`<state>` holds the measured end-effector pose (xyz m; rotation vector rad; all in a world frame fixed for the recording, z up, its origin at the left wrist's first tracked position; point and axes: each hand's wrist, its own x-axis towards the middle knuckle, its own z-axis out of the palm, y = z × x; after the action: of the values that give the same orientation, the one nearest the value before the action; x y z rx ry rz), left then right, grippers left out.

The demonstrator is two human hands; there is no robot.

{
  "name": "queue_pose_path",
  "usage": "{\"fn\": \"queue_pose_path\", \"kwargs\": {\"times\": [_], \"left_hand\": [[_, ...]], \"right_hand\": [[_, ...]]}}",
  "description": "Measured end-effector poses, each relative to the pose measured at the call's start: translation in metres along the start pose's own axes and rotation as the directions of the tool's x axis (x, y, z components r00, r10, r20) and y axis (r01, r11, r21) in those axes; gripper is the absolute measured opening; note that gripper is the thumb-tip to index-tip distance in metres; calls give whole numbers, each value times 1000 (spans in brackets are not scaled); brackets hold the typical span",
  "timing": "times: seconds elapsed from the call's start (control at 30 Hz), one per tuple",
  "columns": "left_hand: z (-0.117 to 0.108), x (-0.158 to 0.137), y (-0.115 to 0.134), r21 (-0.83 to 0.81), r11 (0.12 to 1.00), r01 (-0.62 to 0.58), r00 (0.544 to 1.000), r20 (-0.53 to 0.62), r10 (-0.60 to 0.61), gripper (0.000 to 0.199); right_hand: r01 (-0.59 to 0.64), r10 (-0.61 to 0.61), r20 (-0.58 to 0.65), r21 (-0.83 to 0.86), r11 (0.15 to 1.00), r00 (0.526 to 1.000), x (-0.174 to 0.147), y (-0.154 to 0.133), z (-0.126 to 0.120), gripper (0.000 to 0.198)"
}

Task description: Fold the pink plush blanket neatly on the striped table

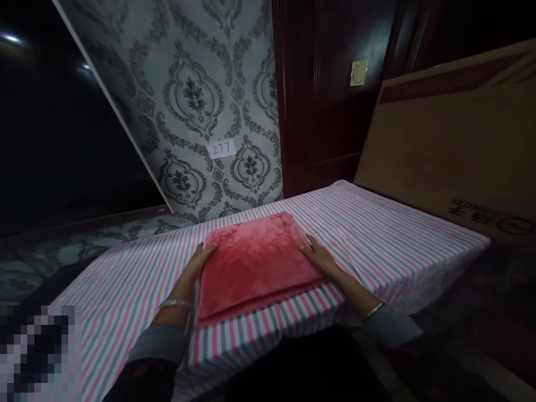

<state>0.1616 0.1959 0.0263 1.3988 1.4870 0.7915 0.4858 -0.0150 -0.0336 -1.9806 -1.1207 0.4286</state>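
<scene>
A red, plush cloth [255,262] lies folded into a flat square near the front edge of the table; two layers show along its near side. My left hand [201,259] grips its left edge, thumb on top and fingers mostly hidden at the side. At the right edge, my right hand [319,257] holds it the same way, thumb over the upper face. Whether the cloth is lifted at all, I cannot tell. Both wrists wear a bangle, and grey cuffs cover the forearms.
A striped pink, grey and white tablecloth [377,234] covers the table. Behind it are a patterned wall [192,100] with a "277" paper label [221,148] and a dark red wooden panel [322,111]. A large cardboard box [452,139] stands right; a dark screen [62,123] is left.
</scene>
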Motion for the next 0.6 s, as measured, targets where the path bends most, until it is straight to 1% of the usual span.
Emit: {"fn": "queue_pose_path", "kwargs": {"times": [0.07, 0.17, 0.23, 0.33, 0.43, 0.5, 0.53, 0.57, 0.6], "left_hand": [[2, -5, -4, -74, 997, -17, 998, 62, 21, 99], [6, -10, -6, -205, 977, -63, 991, 105, 86, 99], [7, -12, -2, -258, 959, -118, 984, 100, 148, 97], [3, -17, 14, -244, 937, -251, 960, 61, 273, 84], [-9, -24, 33, -206, 875, -437, 895, -4, 446, 76], [-21, -27, 37, -179, 832, -526, 849, -47, 527, 75], [-27, -28, 35, -169, 825, -540, 841, -57, 539, 74], [-33, -29, 30, -162, 829, -535, 844, -56, 533, 72], [-39, -29, 22, -152, 844, -514, 857, -53, 513, 69]], "right_hand": [[-81, 73, 64, 120, 990, 995, 4, -4, -8, 69], [-217, 178, 148, 318, 923, 973, 8, -15, -13, 75], [-238, 183, 167, 427, 873, 969, 10, -24, -15, 75], [-173, 130, 122, 488, 855, 984, 12, -39, -18, 73], [-20, 15, 15, 515, 857, 1000, 12, -54, -22, 72], [107, -92, -55, 539, 835, 994, 9, -60, -21, 73], [147, -131, -68, 551, 821, 989, 7, -60, -18, 73], [153, -145, -58, 559, 815, 988, 6, -59, -14, 72], [129, -134, -33, 553, 823, 990, 4, -56, -9, 71]]}}
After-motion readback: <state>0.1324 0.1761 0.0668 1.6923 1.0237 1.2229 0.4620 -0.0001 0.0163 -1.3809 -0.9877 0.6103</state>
